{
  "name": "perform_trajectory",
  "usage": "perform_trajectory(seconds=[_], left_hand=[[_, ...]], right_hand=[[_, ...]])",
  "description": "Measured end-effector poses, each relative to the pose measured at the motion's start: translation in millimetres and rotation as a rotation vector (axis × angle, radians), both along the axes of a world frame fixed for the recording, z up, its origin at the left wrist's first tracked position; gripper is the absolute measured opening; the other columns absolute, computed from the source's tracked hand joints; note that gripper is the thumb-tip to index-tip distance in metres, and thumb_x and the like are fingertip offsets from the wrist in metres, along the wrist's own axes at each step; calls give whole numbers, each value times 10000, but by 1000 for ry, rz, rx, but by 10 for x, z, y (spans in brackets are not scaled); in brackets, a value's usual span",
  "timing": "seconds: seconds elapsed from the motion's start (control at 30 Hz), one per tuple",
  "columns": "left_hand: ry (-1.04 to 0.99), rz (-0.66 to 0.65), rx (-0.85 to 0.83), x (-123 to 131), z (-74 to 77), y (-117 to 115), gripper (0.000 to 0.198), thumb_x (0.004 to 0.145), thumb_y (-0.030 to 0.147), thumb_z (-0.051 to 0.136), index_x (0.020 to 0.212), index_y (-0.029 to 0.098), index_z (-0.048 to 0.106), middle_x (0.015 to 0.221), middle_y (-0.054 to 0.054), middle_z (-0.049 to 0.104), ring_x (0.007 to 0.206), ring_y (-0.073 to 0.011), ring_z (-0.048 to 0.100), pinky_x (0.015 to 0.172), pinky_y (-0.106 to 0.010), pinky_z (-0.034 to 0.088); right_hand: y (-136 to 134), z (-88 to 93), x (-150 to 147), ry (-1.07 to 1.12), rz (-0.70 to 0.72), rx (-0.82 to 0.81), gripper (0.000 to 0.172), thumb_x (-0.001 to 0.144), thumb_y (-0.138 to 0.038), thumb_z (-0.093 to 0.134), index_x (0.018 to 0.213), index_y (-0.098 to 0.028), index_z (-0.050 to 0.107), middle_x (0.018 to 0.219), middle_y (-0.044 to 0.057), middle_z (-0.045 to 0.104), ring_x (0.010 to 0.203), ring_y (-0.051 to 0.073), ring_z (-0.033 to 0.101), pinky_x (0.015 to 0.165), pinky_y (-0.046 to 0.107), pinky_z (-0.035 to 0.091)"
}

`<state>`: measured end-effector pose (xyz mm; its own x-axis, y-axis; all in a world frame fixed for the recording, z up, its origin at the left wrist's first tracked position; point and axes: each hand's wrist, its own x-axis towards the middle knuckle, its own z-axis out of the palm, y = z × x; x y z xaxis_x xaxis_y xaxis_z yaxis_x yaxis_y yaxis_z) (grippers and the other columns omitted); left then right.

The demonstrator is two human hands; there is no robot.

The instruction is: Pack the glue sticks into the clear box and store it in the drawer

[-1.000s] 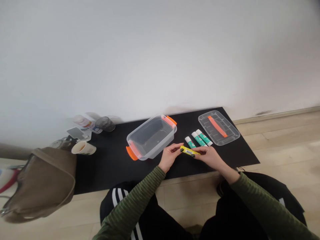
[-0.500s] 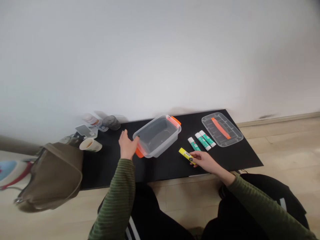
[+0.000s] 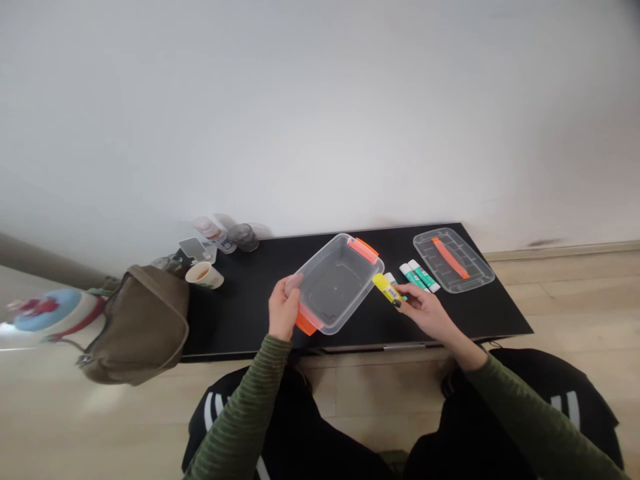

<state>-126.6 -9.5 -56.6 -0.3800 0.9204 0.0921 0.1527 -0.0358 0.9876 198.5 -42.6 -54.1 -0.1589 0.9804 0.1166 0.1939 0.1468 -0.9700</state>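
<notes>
My left hand (image 3: 284,308) grips the left rim of a clear plastic box (image 3: 336,283) with orange latches, thumb over the edge. The box has no lid on it, and nothing lies inside. Between the fingers of my right hand (image 3: 420,310) is a yellow glue stick (image 3: 385,289), held just off the box's right side. Behind that hand lie several white-and-green glue sticks (image 3: 420,275) on the black table; one is partly hidden by my fingers. Farther right, the clear lid (image 3: 427,248) with an orange handle rests flat.
A brown bag (image 3: 143,327) stands at the table's left end. Near it are a paper cup (image 3: 205,275) with a drink, a white bottle (image 3: 215,233), a pale flat object (image 3: 193,249) and a dark glass (image 3: 244,237). The wall (image 3: 325,120) runs behind the black table (image 3: 240,313).
My left hand has gone from spread at the box's edge to gripping its rim, and the box is tilted towards me. My right hand has brought the yellow glue stick up beside the box.
</notes>
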Motion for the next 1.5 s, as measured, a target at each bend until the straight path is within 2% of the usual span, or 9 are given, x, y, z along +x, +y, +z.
perform_trajectory(seconds=[0.17, 0.43, 0.8, 0.93, 1.03, 1.17, 1.27, 1.37, 1.5], left_hand=[[21, 7, 58, 236, 48, -148, 344, 743, 201, 545, 1059, 174, 678, 1078, -62, 702, 1004, -205, 645, 937, -342, 483], [56, 6, 91, 377, 69, -260, 332, 725, 173, 534, 1022, 171, 683, 1019, -56, 706, 916, -193, 644, 863, -320, 505], [123, -18, 106, 398, 101, -274, 355, 721, 155, 532, 1035, 188, 692, 1012, -34, 706, 904, -179, 639, 859, -297, 493], [100, -5, 93, 365, 93, -233, 337, 720, 159, 542, 1020, 185, 694, 1005, -36, 710, 900, -180, 643, 848, -297, 497], [50, 22, 77, 303, 56, -175, 308, 730, 189, 571, 1011, 179, 697, 1008, -47, 711, 928, -191, 647, 864, -307, 500], [-22, 49, 54, 230, 4, -112, 283, 732, 264, 631, 991, 170, 695, 957, -58, 712, 957, -213, 648, 890, -335, 507], [-46, 57, 47, 204, -13, -93, 279, 727, 296, 653, 971, 166, 693, 928, -60, 712, 937, -211, 650, 886, -340, 513], [-57, 52, 44, 195, -15, -86, 292, 725, 315, 665, 969, 157, 690, 929, -61, 713, 911, -201, 652, 874, -336, 516], [-67, 27, 51, 195, -11, -82, 292, 723, 306, 671, 971, 152, 696, 962, -64, 715, 904, -191, 650, 861, -323, 510]], right_hand=[[-70, 324, -565, -419, -26, 243, 261, 876, -245, 587, 1115, -196, 681, 963, 70, 695, 870, 184, 612, 797, 323, 492], [209, 425, -1524, -1065, 224, -6, 245, 878, -242, 530, 1048, -157, 685, 1041, 155, 713, 943, 276, 686, 757, 348, 517], [349, 271, -1762, -1155, 319, -196, 259, 879, -120, 521, 1020, -120, 739, 1025, 190, 736, 991, 283, 708, 773, 336, 538], [256, 362, -1673, -1127, 323, -170, 232, 878, -183, 554, 1011, -146, 740, 1030, 173, 735, 965, 264, 708, 774, 322, 529], [94, 432, -1414, -909, 196, 8, 250, 903, -233, 517, 1039, -206, 726, 1044, 98, 742, 960, 222, 692, 802, 306, 513], [-73, 335, -803, -423, -342, 259, 300, 936, -307, 452, 1065, -195, 698, 988, 76, 738, 820, 171, 668, 778, 283, 509], [-43, 110, -335, -378, -621, 226, 337, 923, -368, 461, 1055, -162, 694, 954, 101, 734, 791, 194, 661, 801, 320, 500], [67, -160, -58, -514, -590, 100, 333, 904, -334, 460, 1042, -146, 699, 961, 111, 733, 838, 211, 661, 851, 339, 477], [174, -451, -16, -710, -516, -17, 324, 896, -308, 479, 1088, -143, 681, 1031, 112, 706, 930, 214, 638, 861, 327, 458]])
